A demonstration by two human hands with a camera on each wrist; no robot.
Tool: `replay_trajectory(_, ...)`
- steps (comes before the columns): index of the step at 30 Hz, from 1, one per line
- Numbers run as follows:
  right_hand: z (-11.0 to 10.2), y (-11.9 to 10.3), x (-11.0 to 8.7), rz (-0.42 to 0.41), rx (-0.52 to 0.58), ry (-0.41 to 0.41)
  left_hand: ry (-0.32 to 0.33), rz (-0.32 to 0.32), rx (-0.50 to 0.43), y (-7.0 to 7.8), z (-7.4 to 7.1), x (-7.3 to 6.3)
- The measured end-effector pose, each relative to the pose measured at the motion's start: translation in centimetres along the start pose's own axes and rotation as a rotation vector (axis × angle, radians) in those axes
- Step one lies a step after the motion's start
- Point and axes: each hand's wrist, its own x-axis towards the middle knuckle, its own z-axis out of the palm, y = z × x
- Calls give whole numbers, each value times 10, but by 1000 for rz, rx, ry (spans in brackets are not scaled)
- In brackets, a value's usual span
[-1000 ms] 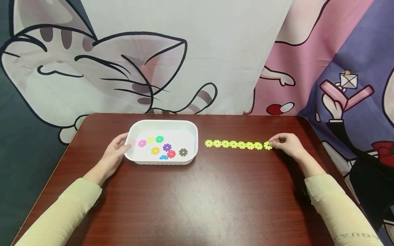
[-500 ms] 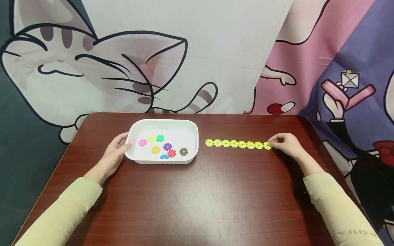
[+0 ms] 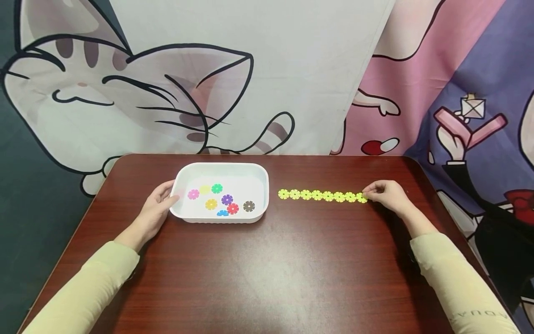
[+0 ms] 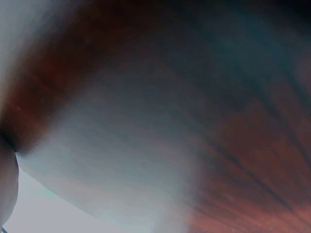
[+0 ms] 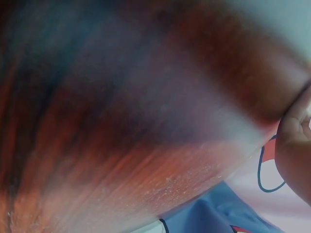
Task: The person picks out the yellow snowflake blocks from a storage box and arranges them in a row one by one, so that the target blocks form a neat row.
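On the left of the table, a white plastic tray (image 3: pixel 262 185) holds several flower-shaped discs: a pink one (image 3: pixel 193 194), a green one (image 3: pixel 217 188), a purple one (image 3: pixel 227 199), a red one (image 3: pixel 232 208), a brown one (image 3: pixel 249 206), a blue one (image 3: pixel 223 213) and yellow ones. My left hand (image 3: pixel 152 211) grips the tray's left rim, thumb on top. To the tray's right lies a straight row of yellow-green flower discs (image 3: pixel 317 195). At its right end, my right hand (image 3: pixel 389 195) pinches the last yellow-green disc (image 3: pixel 361 198), partly hidden by the fingertips.
The brown wooden table (image 3: pixel 267 269) ends at a back edge just beyond the tray. A cartoon cat cloth (image 3: pixel 292 74) hangs behind it. Both wrist views show mostly blurred tabletop; in the right one, part of the hand (image 5: pixel 296 145) shows at the edge.
My right hand has moved slightly left, bringing the last yellow-green disc up against the row's end, where a small gap stood before. The left hand and tray have stayed in place.
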Motion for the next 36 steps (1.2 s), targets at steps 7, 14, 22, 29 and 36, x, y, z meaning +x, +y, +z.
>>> replay_trajectory(7, -2, 1, -1, 15, 110, -12, -1, 3, -5, -1, -1, 0)
replay_trajectory(14, 0, 0, 3, 8, 150, 9, -3, 18, -20, -1, -1, 0)
replay_trajectory(22, 4, -12, 10, -28, 163, 22, -2, 0, 10, 0, 0, -1)
replay_trajectory(29, 9, -32, 18, -52, 184, 19, -1, 9, 2, 0, 0, -2)
replay_trajectory(36, 21, -54, 28, -76, 172, 27, 1, 18, -8, 0, 1, -1)
